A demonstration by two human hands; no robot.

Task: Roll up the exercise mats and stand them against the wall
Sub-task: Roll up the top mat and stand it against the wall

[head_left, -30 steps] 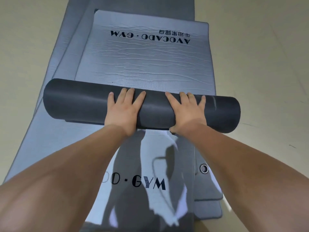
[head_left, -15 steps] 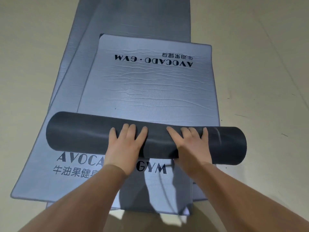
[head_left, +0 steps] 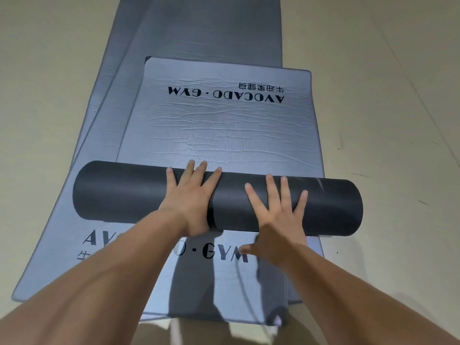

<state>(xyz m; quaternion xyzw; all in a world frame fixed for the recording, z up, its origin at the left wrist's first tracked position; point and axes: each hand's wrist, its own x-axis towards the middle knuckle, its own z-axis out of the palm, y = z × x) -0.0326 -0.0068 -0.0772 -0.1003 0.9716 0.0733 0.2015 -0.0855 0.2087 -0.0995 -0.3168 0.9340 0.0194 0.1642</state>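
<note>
A dark grey rolled part of an exercise mat (head_left: 119, 192) lies crosswise on the floor. Its unrolled end (head_left: 224, 130), silver-grey with "AVOCADO·GYM" printed on it, stretches away from me. My left hand (head_left: 191, 200) presses flat on the roll left of its middle, fingers straight and reaching over the top. My right hand (head_left: 278, 215) rests on the roll right of the middle with fingers spread, thumb hanging below the roll's near side. More grey mats (head_left: 49, 257) lie flat underneath, one bearing the same print.
Beige floor (head_left: 388, 120) surrounds the stack of mats on both sides. A longer grey mat (head_left: 211, 28) runs off toward the top of the view. No wall is visible.
The roll has moved forward over the printed end, which now looks shorter. My right hand has slid back toward the near side and spread its fingers; the left hand stays pressed on top.
</note>
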